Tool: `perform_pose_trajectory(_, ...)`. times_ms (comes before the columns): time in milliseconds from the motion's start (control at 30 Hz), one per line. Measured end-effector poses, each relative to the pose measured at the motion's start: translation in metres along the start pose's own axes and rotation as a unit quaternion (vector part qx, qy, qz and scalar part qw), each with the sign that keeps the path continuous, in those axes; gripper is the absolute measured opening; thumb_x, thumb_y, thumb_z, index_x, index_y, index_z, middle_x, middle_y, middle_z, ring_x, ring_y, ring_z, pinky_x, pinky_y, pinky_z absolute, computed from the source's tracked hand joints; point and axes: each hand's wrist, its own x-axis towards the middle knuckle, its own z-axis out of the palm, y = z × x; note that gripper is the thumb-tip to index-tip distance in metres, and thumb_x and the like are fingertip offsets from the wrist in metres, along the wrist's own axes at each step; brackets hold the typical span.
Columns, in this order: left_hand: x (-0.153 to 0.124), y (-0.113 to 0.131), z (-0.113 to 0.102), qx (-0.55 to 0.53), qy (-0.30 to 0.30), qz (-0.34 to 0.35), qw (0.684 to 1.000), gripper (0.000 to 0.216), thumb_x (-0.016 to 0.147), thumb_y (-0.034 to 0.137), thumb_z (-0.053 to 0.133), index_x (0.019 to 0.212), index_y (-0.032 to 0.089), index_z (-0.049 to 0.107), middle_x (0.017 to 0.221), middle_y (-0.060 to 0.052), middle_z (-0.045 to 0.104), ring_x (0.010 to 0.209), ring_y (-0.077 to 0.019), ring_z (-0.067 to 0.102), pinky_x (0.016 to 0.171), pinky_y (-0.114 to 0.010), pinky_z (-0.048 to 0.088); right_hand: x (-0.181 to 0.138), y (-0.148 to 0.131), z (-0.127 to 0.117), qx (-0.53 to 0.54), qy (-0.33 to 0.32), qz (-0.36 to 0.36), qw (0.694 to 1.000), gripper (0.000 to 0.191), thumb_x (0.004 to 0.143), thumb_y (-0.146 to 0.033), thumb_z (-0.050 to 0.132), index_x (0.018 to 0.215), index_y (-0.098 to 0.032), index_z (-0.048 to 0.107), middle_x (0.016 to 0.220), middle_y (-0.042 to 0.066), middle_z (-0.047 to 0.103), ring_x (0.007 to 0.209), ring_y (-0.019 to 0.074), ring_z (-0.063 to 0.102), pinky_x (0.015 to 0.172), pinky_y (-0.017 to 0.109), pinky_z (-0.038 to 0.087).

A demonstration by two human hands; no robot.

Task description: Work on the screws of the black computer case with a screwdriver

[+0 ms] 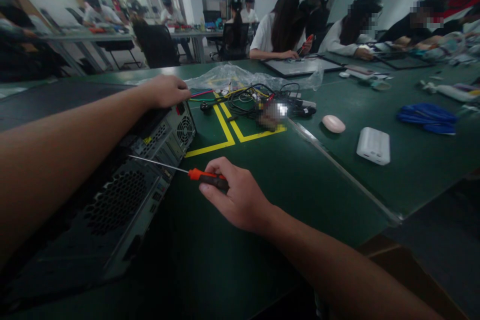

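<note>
As the head view shows it, my right hand has its grip closed around an orange-and-black-handled screwdriver, its thin steel shaft reaching over a black and grey metal computer case at my left on the dark green bench. My left hand lies across the case's far upper corner, seemingly bracing it; whether those fingers are curled tight I cannot tell. Beyond the case, tangled black cables lie near yellow tape lines. I judge the step in hand to be screwdriver work on this case, though I cannot tell whether the tip meets a screw. The next move, I think, calls for seating the tip squarely and bracing the case before any twist.
</note>
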Motion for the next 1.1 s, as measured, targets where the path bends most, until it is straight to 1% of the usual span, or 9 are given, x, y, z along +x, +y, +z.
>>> perform_pose_trajectory(133, 0.003, -0.003, 0.002, -0.001, 0.0, 0.0, 1.0, 0.069, 0.11, 0.049, 0.041, 0.15, 0.015, 0.085, 0.138, -0.018, 0.087, 0.122, -0.036, 0.073, 0.11, -0.05, 0.058, 0.001, 0.0, 0.0, 0.001, -0.001, -0.004, 1.0, 0.019, 0.106, -0.043, 0.071, 0.113, -0.028, 0.062, 0.093, -0.002, 0.068, 0.077, 0.0184, 0.059, 0.077, 0.034, 0.042)
perform_pose_trajectory(233, 0.004, -0.004, 0.004, -0.003, 0.007, 0.004, 1.0, 0.073, 0.109, 0.051, 0.038, 0.152, 0.015, 0.085, 0.142, -0.018, 0.086, 0.125, -0.0366, 0.073, 0.112, -0.051, 0.059, 0.001, 0.0, -0.001, 0.003, -0.001, -0.009, 1.0, 0.019, 0.106, -0.043, 0.071, 0.113, -0.027, 0.062, 0.092, -0.002, 0.068, 0.076, 0.0185, 0.06, 0.077, 0.034, 0.042)
perform_pose_trajectory(300, 0.006, -0.006, 0.005, -0.008, 0.008, 0.004, 1.0, 0.076, 0.106, 0.053, 0.039, 0.152, 0.014, 0.085, 0.142, -0.021, 0.085, 0.126, -0.0396, 0.074, 0.113, -0.054, 0.059, 0.001, 0.0, -0.001, 0.002, 0.0, -0.007, 1.0, 0.019, 0.106, -0.043, 0.071, 0.113, -0.027, 0.062, 0.092, -0.002, 0.068, 0.076, 0.0184, 0.059, 0.076, 0.034, 0.043)
perform_pose_trajectory(433, 0.011, -0.011, 0.006, -0.031, 0.015, 0.002, 0.999, 0.075, 0.1, 0.06, 0.046, 0.151, 0.025, 0.089, 0.129, -0.018, 0.089, 0.128, -0.0454, 0.078, 0.112, -0.057, 0.06, 0.0, -0.001, -0.001, 0.003, -0.001, -0.002, 1.0, 0.019, 0.106, -0.043, 0.071, 0.113, -0.027, 0.063, 0.092, -0.002, 0.069, 0.076, 0.0185, 0.059, 0.076, 0.034, 0.043)
perform_pose_trajectory(500, 0.012, -0.012, 0.006, -0.038, 0.018, -0.004, 0.999, 0.074, 0.099, 0.062, 0.048, 0.15, 0.029, 0.09, 0.129, -0.016, 0.089, 0.13, -0.0455, 0.078, 0.113, -0.056, 0.061, 0.0, -0.001, -0.001, 0.004, -0.001, -0.001, 1.0, 0.02, 0.106, -0.044, 0.071, 0.112, -0.027, 0.063, 0.092, -0.002, 0.069, 0.076, 0.0187, 0.059, 0.077, 0.035, 0.043)
perform_pose_trajectory(633, 0.012, -0.011, 0.006, -0.037, 0.013, -0.016, 0.999, 0.076, 0.098, 0.063, 0.047, 0.149, 0.026, 0.09, 0.137, -0.017, 0.088, 0.131, -0.0442, 0.079, 0.114, -0.052, 0.06, 0.001, -0.001, -0.001, 0.008, 0.002, -0.006, 1.0, 0.02, 0.106, -0.044, 0.071, 0.113, -0.027, 0.064, 0.092, -0.002, 0.068, 0.076, 0.0187, 0.059, 0.077, 0.035, 0.044)
perform_pose_trajectory(767, 0.011, -0.01, 0.005, -0.033, 0.007, -0.006, 0.999, 0.078, 0.099, 0.06, 0.044, 0.151, 0.023, 0.089, 0.139, -0.019, 0.088, 0.132, -0.0438, 0.079, 0.114, -0.051, 0.06, 0.0, 0.001, 0.0, 0.003, 0.008, -0.007, 1.0, 0.021, 0.107, -0.045, 0.072, 0.114, -0.026, 0.066, 0.095, -0.001, 0.071, 0.078, 0.0191, 0.062, 0.078, 0.035, 0.045)
perform_pose_trajectory(933, 0.011, -0.01, 0.005, -0.027, 0.011, -0.004, 1.0, 0.075, 0.098, 0.06, 0.044, 0.147, 0.028, 0.09, 0.135, -0.014, 0.09, 0.133, -0.0419, 0.078, 0.113, -0.048, 0.059, 0.0, 0.001, -0.001, 0.001, 0.009, -0.009, 1.0, 0.022, 0.11, -0.046, 0.073, 0.116, -0.025, 0.07, 0.098, 0.001, 0.075, 0.082, 0.0197, 0.065, 0.079, 0.034, 0.047)
perform_pose_trajectory(1100, 0.011, -0.011, 0.006, -0.032, 0.014, -0.007, 0.999, 0.076, 0.096, 0.061, 0.047, 0.147, 0.027, 0.09, 0.133, -0.015, 0.09, 0.133, -0.0443, 0.077, 0.112, -0.05, 0.06, 0.002, 0.001, -0.001, -0.009, 0.005, -0.013, 1.0, 0.021, 0.116, -0.043, 0.07, 0.114, -0.023, 0.075, 0.101, 0.004, 0.077, 0.087, 0.0203, 0.068, 0.082, 0.034, 0.048)
